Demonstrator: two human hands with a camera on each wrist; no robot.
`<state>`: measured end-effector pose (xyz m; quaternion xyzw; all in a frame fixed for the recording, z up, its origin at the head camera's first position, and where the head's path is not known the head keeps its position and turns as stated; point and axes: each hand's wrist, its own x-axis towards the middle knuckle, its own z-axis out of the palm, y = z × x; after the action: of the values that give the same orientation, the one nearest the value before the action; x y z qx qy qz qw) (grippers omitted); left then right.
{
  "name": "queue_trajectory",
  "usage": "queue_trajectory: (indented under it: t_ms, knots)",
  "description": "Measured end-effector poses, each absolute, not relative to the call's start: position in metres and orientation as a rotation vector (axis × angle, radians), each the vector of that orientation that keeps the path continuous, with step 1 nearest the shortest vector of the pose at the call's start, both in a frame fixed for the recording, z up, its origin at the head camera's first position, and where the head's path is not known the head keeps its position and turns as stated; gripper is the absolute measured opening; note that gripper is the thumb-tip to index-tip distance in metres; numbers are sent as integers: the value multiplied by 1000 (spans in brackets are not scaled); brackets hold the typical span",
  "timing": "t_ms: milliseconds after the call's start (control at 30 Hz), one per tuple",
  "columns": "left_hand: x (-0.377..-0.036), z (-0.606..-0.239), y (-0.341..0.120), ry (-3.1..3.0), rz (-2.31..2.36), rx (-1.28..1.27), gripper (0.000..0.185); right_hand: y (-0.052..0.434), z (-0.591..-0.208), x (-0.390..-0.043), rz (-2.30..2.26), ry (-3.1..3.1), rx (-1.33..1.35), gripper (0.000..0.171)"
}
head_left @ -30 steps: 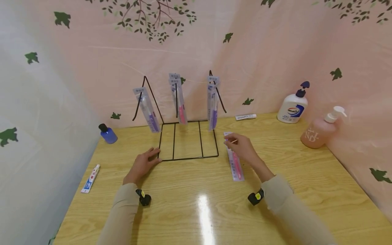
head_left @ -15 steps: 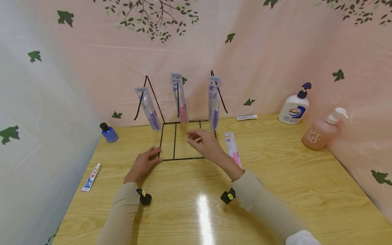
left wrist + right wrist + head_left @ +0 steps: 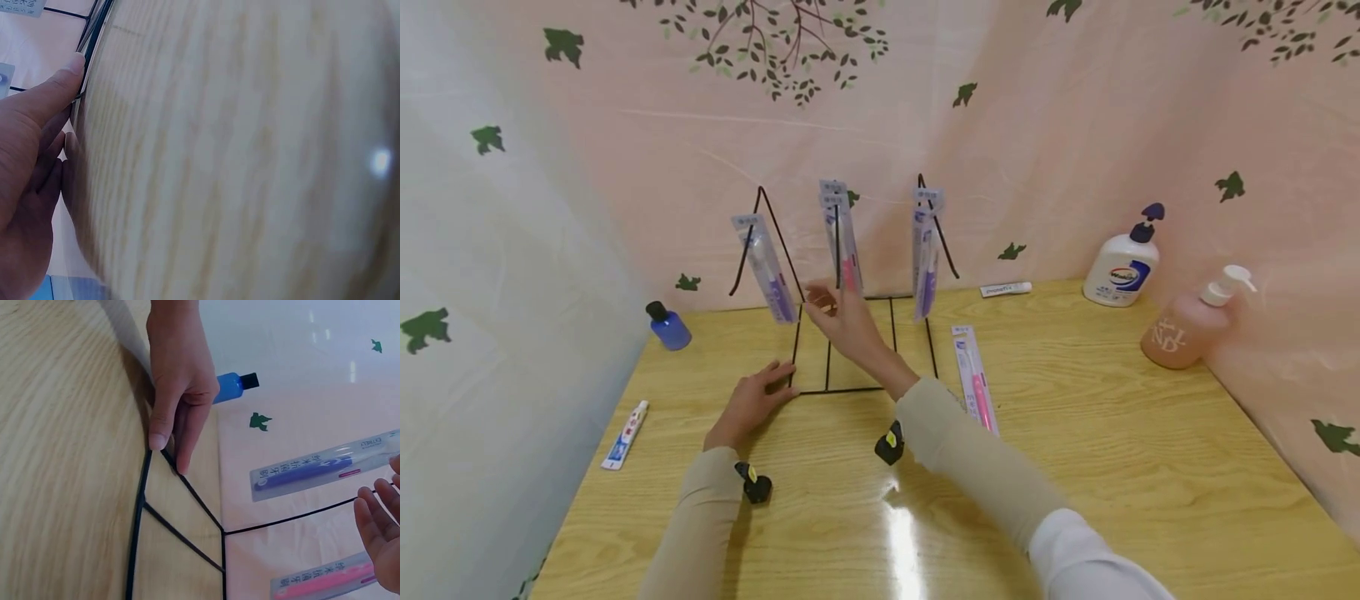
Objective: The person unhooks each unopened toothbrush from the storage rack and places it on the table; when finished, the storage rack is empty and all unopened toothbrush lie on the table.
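Note:
A black wire display rack stands on the table, with packaged toothbrushes hanging from its hooks. On the left hook is a purple toothbrush pack; pink toothbrush packs hang in the middle, purple toothbrush packs on the right. My left hand rests at the rack's front left corner, thumb and fingers touching its bars. Between the left and middle packs is my right hand, fingers loosely bent, nothing visible in it. In the right wrist view, its fingertips are near the purple toothbrush pack.
Another pink toothbrush pack lies right of the rack. A small toothpaste tube and a blue bottle are on the left. At the back right are a white tube, a white pump bottle and a pink pump bottle.
My right hand has moved left from the loose pink toothbrush pack, across the rack, to beside the left hook's pack. That loose pack stays on the table. My left hand keeps its place.

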<state>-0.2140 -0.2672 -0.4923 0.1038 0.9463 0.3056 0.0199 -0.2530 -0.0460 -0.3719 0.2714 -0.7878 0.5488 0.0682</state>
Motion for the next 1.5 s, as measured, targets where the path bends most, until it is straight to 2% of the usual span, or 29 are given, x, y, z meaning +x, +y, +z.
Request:
queue_trajectory:
  t_ms: [300, 533, 733, 1133, 1500]
  knots:
    - [-213, -493, -265, 2936, 962, 336, 53, -75, -360, -277, 1699, -2303, 811, 36]
    - [-212, -491, -261, 2947, 963, 359, 52, -91, -357, -289, 1664, -2380, 710, 38]
    - [-213, -493, -260, 2965, 964, 371, 52, -98, -354, -295, 1688, -2424, 676, 34]
    - [-209, -493, -260, 2968, 997, 381, 51, -93, -360, -287, 1785, -2307, 685, 27]
    - [-212, -493, -266, 2977, 974, 373, 51, -76, -354, -280, 1787, -2231, 818, 31]
